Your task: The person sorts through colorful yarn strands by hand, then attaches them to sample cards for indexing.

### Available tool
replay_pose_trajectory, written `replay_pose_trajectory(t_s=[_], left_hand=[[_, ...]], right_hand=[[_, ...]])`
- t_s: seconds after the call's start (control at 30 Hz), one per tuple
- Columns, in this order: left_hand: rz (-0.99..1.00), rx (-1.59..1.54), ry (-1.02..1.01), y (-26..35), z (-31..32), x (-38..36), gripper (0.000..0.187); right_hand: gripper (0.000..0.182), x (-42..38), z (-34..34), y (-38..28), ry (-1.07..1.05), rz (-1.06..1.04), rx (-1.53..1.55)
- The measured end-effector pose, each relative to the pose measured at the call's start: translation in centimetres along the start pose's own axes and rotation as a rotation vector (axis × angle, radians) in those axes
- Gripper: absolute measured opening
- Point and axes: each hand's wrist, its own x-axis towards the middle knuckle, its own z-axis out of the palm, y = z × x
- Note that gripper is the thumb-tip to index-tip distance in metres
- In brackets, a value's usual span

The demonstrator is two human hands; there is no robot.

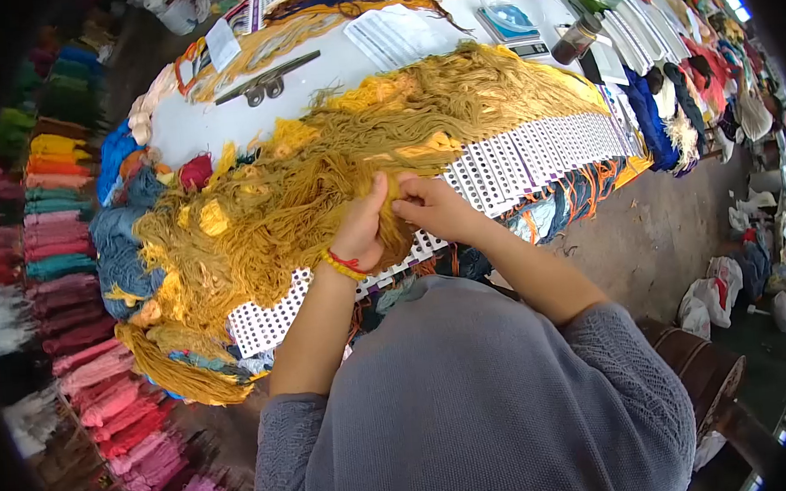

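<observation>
A large heap of olive-gold yarn spreads over the table, with brighter yellow strands showing through it. My left hand, with a red and yellow band at the wrist, is closed on a bundle of this yarn, thumb pointing up. Close beside it on the right, my right hand pinches at the same bundle with thumb and forefinger. White cards with rows of dark holes lie along the table's near edge, partly under the yarn and my forearms.
Behind the heap are a blue-topped scale, a dark jar, a metal tool and papers. Blue yarn hangs at the left corner. Coloured skeins line the far left. A brown stool stands at right.
</observation>
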Motion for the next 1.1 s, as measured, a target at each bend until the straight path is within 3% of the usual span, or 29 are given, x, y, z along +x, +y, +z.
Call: replay_pose_trajectory(t_s=[0.07,0.1,0.2,0.23,0.3,0.37,0.43,0.53,0.63,1.0,1.1], left_hand=[[0.002,-0.113,-0.019,0.2,1.7,0.0,0.044],[0.016,-0.051,0.02,2.2,0.2,-3.1,0.044],[0.054,-0.13,-0.234,1.8,0.7,-3.6,0.044],[0.064,-0.129,-0.228,1.5,0.7,-3.8,0.044],[0.105,-0.075,0.038,1.1,1.6,-4.3,0.04],[0.179,0.016,0.085,1.1,2.6,-4.7,0.035],[0.281,0.146,0.214,0.9,3.5,-4.5,0.023],[0.386,0.247,0.207,0.1,5.4,-3.5,0.022],[0.405,0.217,0.258,0.1,8.3,-2.0,0.02],[0.335,0.054,0.28,-1.1,13.7,2.3,0.024],[0.342,-0.076,0.23,-1.7,13.8,2.4,0.024]], right_hand=[[0.018,-1.3,-1.0,0.3,0.149,0.048,0.228],[0.018,-1.0,2.1,-2.0,0.139,0.001,0.285],[0.014,-3.0,0.3,-4.1,0.061,0.146,0.605],[0.014,-3.2,0.2,-4.3,0.051,0.14,0.603],[0.014,-3.6,-0.1,-4.4,0.014,0.163,0.601],[0.015,-3.8,-0.4,-3.9,-0.009,0.158,0.568],[0.014,-3.9,-0.9,-3.6,0.006,0.036,0.417],[0.014,-4.5,-3.2,-4.3,0.008,-0.031,0.054],[0.013,-4.9,-5.7,-3.6,0.097,-0.23,0.065],[0.017,-5.2,-13.5,-0.7,-0.063,-0.086,0.594],[0.013,-5.0,-14.2,-1.0,-0.206,0.063,0.849]])
